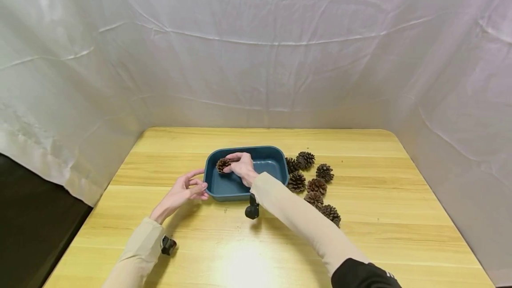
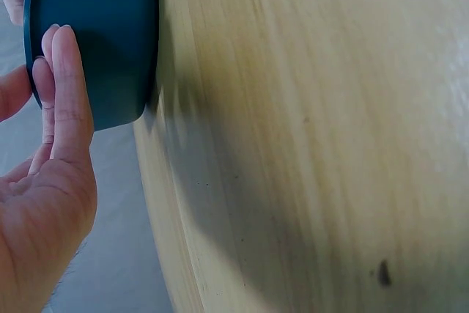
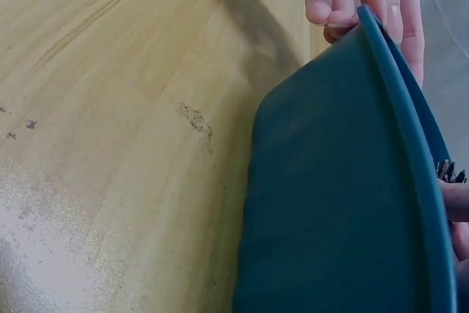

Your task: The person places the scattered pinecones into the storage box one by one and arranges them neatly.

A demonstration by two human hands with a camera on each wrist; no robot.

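Note:
A dark blue-green rectangular container [image 1: 230,198] stands on the table. Inside it, toward the left end, my right hand [image 1: 242,166] grips a brown pine cone [image 1: 222,165] between thumb and fingers. In the right wrist view only a bit of that pine cone [image 3: 448,171] shows past the rim. At the container's left end, my left hand [image 1: 186,191] pinches the rim. The left wrist view has its long fingers [image 2: 69,100] nearly straight along the outer wall, with the thumb on the rim's other side. Whether the pine cone touches the container's floor I cannot tell.
Several more pine cones [image 1: 317,186] lie in a loose group right of the container, some close against its right end. My right forearm [image 1: 296,217] crosses in front of the container. Pale curtains [image 1: 268,74] hang behind and beside the wooden table [image 1: 400,234].

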